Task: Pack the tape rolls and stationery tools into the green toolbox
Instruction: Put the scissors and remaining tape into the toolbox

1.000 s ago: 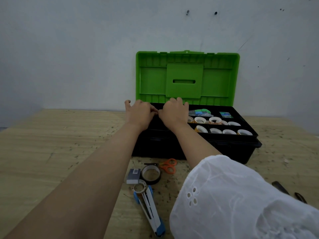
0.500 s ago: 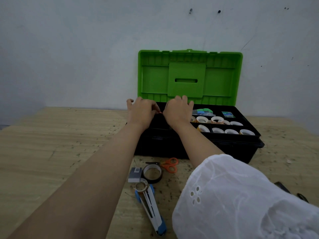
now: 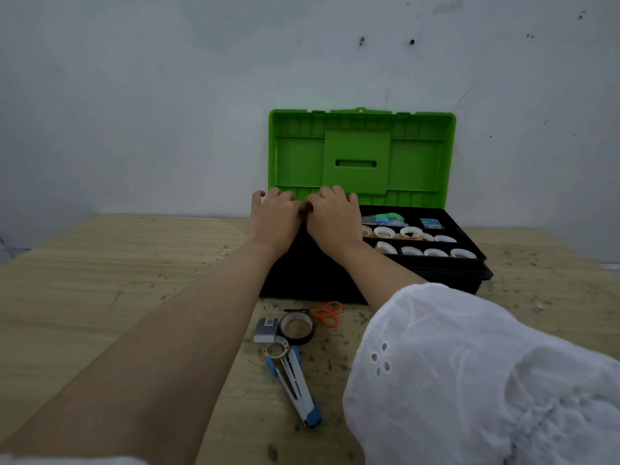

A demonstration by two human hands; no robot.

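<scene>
The toolbox stands open against the wall, its green lid (image 3: 362, 156) upright above a black base (image 3: 436, 280). Several small tape rolls (image 3: 411, 233) fill the tray's right compartments. My left hand (image 3: 273, 219) and my right hand (image 3: 333, 221) lie side by side, palms down, over the tray's left end with thumbs touching. Their fingers curl down out of sight, so whatever is under them is hidden. On the table in front lie a black tape roll (image 3: 297, 328), orange scissors (image 3: 327, 313), a small grey box (image 3: 266, 330), a small clear tape roll (image 3: 276, 349) and a blue-and-white stapler (image 3: 295, 384).
The wooden table (image 3: 100, 280) stretches left of the toolbox, and a grey wall stands close behind it. Small green and blue items (image 3: 389, 218) sit in the tray's back compartments. My white sleeve (image 3: 469, 380) covers the lower right of the view.
Both hands have shifted slightly farther back over the tray's left end, toward the lid. The items on the table have not moved.
</scene>
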